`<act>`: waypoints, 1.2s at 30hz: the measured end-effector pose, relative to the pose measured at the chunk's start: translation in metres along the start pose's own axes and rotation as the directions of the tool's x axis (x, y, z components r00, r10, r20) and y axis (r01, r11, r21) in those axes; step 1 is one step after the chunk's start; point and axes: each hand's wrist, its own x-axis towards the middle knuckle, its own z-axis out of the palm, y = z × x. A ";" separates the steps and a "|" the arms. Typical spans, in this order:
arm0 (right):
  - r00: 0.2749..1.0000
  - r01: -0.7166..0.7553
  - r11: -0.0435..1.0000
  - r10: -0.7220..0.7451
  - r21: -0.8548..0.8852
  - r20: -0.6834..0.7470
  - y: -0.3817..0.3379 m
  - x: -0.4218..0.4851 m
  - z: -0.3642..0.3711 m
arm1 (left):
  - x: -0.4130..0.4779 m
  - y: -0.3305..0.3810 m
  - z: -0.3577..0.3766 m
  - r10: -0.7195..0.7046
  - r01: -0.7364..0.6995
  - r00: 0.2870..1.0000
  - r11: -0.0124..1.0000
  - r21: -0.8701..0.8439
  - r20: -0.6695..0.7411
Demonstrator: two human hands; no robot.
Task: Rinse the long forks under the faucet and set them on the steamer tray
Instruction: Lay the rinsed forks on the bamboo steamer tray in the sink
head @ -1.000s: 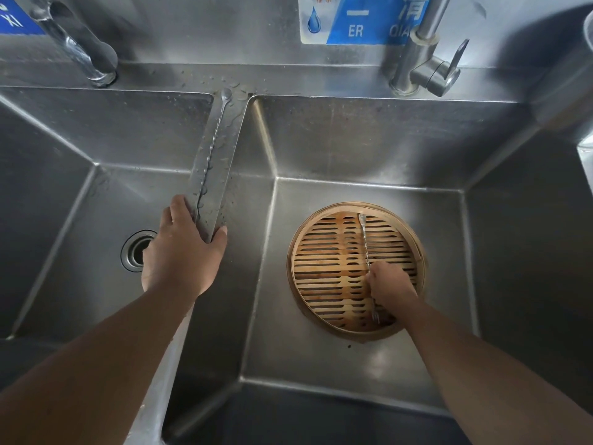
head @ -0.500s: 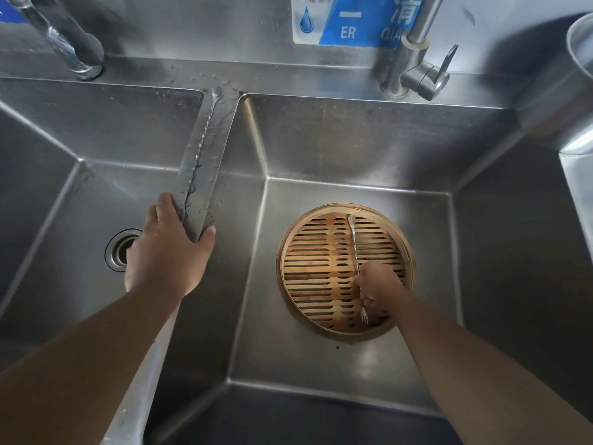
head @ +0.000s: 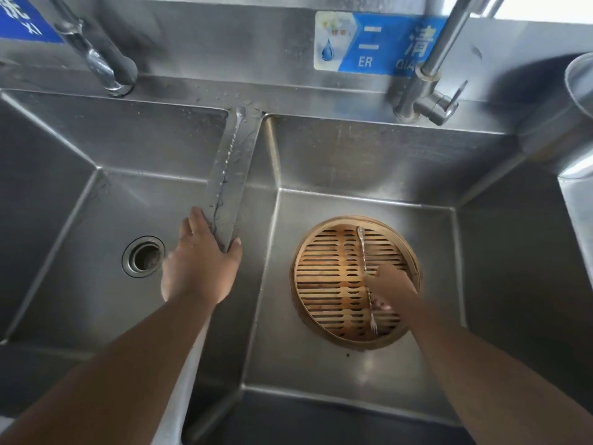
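A round bamboo steamer tray (head: 324, 316) sits on the floor of the right sink basin. One long metal fork (head: 362, 248) lies across its slats, tines toward me. My right hand (head: 393, 284) is over the tray, fingers pinched on that fork's middle. A second long fork (head: 229, 149) lies wet along the divider between the two basins. My left hand (head: 199, 268) rests palm down across the divider's near part, thumb and fingers spread to either side, by that fork's near end. The right faucet (head: 430, 91) stands behind the right basin; no water runs.
The left basin has a round drain (head: 143, 256) just left of my left hand. A second faucet (head: 96, 62) stands at the back left. A metal pot rim (head: 580, 81) shows at the far right edge. Water drops lie on the back ledge.
Both hands stay almost where they were. More of the fork's tines show below my right hand on the tray. The view has shifted slightly.
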 end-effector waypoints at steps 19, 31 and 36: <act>0.937 0.348 0.923 -0.344 0.165 -0.050 -0.294 -0.084 -0.046 | -0.001 0.000 -0.009 0.030 -0.025 0.994 0.998 -0.049 0.105; 0.952 0.248 0.966 -0.256 -0.071 -0.170 -0.310 -0.090 -0.030 | 0.000 -0.003 -0.010 0.057 -0.045 0.987 0.995 -0.084 0.149; 0.950 0.227 0.968 -0.245 -0.112 -0.193 -0.311 -0.091 -0.028 | 0.000 -0.003 -0.010 0.060 -0.046 0.986 0.994 -0.094 0.157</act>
